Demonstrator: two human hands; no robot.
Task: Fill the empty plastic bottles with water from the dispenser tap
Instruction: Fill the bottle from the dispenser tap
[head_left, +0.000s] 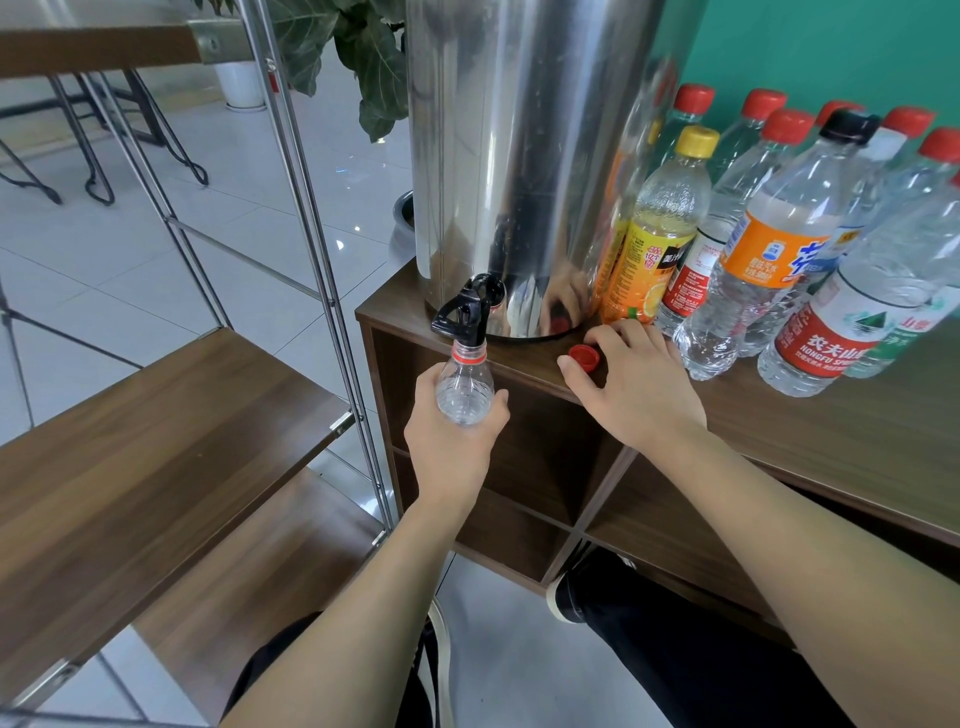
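A tall steel water dispenser (519, 156) stands on the wooden cabinet (831, 441), with its black tap (467, 312) jutting over the front left corner. My left hand (452, 441) grips a clear, uncapped plastic bottle (464, 387) upright, its red-ringed mouth right under the tap spout. My right hand (634, 384) rests on the cabinet top with its fingers around a loose red cap (585, 357); whether it pinches the cap I cannot tell. Several capped bottles (779, 249) stand to the right of the dispenser.
A metal-framed shelf unit with wooden boards (156, 426) stands close on the left. Open cubby compartments (519, 493) lie below the cabinet top. A potted plant (337, 47) is behind the dispenser. My legs and a black shoe (587, 587) are below.
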